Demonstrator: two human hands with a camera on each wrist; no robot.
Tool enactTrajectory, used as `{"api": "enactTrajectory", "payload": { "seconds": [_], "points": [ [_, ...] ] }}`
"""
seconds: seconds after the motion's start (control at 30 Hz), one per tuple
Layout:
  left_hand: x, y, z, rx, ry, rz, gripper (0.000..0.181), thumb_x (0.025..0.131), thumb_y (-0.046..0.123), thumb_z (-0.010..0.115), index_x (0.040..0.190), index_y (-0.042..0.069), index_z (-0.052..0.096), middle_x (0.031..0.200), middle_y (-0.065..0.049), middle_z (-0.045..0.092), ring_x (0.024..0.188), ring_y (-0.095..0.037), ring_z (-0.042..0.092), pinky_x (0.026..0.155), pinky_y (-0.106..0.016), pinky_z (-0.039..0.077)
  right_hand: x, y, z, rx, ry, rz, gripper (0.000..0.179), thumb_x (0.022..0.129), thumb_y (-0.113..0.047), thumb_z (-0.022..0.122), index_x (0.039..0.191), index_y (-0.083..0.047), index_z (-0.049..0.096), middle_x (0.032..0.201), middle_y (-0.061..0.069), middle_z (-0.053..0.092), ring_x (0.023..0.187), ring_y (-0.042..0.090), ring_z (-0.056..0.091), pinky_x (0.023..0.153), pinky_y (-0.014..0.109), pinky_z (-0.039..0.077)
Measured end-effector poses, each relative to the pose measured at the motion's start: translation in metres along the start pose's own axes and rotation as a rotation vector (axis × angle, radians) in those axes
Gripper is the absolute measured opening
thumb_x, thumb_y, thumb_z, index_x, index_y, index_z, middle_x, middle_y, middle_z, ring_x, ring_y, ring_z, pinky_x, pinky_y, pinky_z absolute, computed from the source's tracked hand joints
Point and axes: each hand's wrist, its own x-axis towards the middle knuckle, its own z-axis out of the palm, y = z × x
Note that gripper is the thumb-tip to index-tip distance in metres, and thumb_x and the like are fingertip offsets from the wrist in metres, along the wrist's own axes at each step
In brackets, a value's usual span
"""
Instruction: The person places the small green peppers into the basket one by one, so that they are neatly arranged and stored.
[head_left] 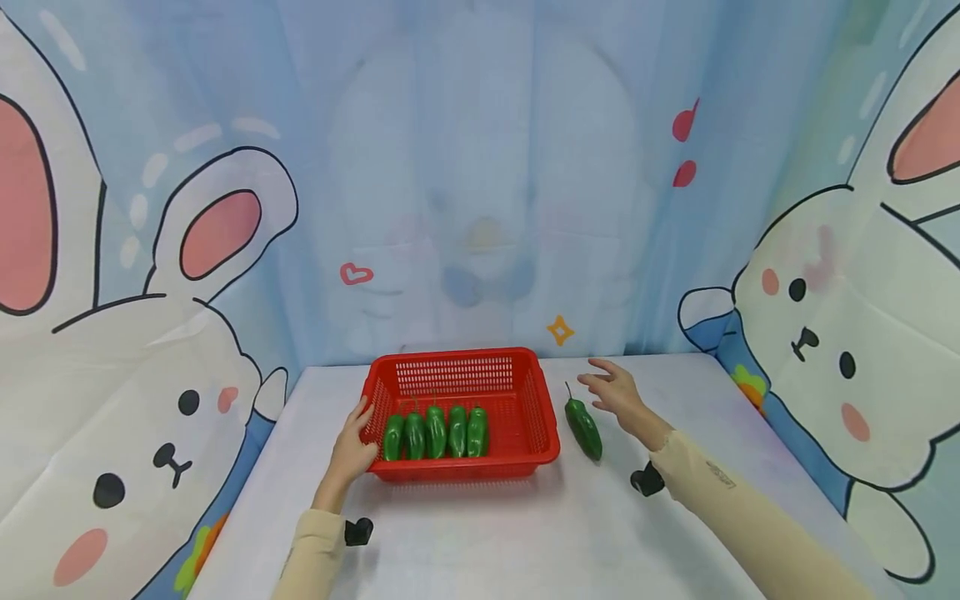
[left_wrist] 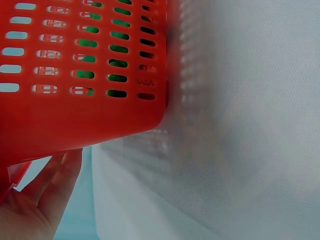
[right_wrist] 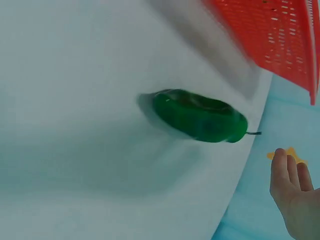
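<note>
A red plastic basket [head_left: 472, 469] with slotted walls stands on the white table. Several green peppers [head_left: 436, 432] lie side by side in its left half. My left hand [head_left: 352, 446] holds the basket by its left side; in the left wrist view its fingers [left_wrist: 62, 182] lie against the outside, below the rim, and the thumb is hidden. One more green pepper [head_left: 583, 429] lies on the table right of the basket, its thin stem pointing away from me. Beside and above that pepper, my right hand [head_left: 618, 396] is spread with nothing in it, fingers apart from the pepper.
The white tabletop [head_left: 480, 542] ends at a pale blue curtain [head_left: 480, 167] behind the basket. Printed rabbit panels [head_left: 150, 417] rise along both sides. A black wrist strap piece [head_left: 647, 480] sits at each wrist.
</note>
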Motion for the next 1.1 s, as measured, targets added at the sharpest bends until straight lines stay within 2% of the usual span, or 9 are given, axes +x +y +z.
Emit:
{"api": "enactTrajectory", "payload": {
  "seconds": [0.2, 0.37, 0.7, 1.1],
  "points": [
    [0.001, -0.005, 0.000, 0.023, 0.008, 0.040, 0.077, 0.069, -0.008, 0.048, 0.146, -0.008, 0.040, 0.160, -0.015, 0.027, 0.145, -0.038, 0.025, 0.103, -0.054, 0.039, 0.001, 0.015, -0.008, -0.035, 0.011, 0.058, 0.066, 0.099, -0.025, 0.054, 0.155, -0.003, 0.027, 0.146, 0.030, 0.042, 0.133, 0.046, 0.042, 0.104, 0.055, 0.040],
    [0.003, -0.007, -0.001, 0.031, 0.018, 0.046, 0.077, 0.068, -0.008, 0.048, 0.145, -0.008, 0.041, 0.159, -0.014, 0.029, 0.145, -0.038, 0.026, 0.104, -0.055, 0.039, 0.006, 0.030, -0.008, -0.048, 0.011, 0.078, 0.067, 0.099, -0.026, 0.055, 0.154, -0.001, 0.027, 0.146, 0.031, 0.042, 0.132, 0.047, 0.041, 0.104, 0.057, 0.039],
    [0.003, -0.004, 0.000, 0.020, 0.021, 0.043, 0.077, 0.068, -0.009, 0.050, 0.144, -0.008, 0.042, 0.159, -0.015, 0.029, 0.145, -0.038, 0.027, 0.105, -0.055, 0.038, 0.011, 0.078, 0.011, -0.064, 0.031, 0.143, 0.064, 0.096, -0.022, 0.059, 0.150, 0.000, 0.035, 0.142, 0.033, 0.044, 0.126, 0.044, 0.047, 0.100, 0.053, 0.045],
    [0.005, -0.006, 0.001, 0.019, 0.038, 0.031, 0.077, 0.068, -0.009, 0.049, 0.144, -0.007, 0.043, 0.159, -0.013, 0.030, 0.145, -0.036, 0.027, 0.106, -0.056, 0.037, 0.017, 0.085, 0.026, -0.063, 0.044, 0.130, 0.062, 0.095, -0.018, 0.060, 0.149, 0.003, 0.035, 0.142, 0.036, 0.039, 0.126, 0.048, 0.044, 0.105, 0.057, 0.038]
  ]
}}
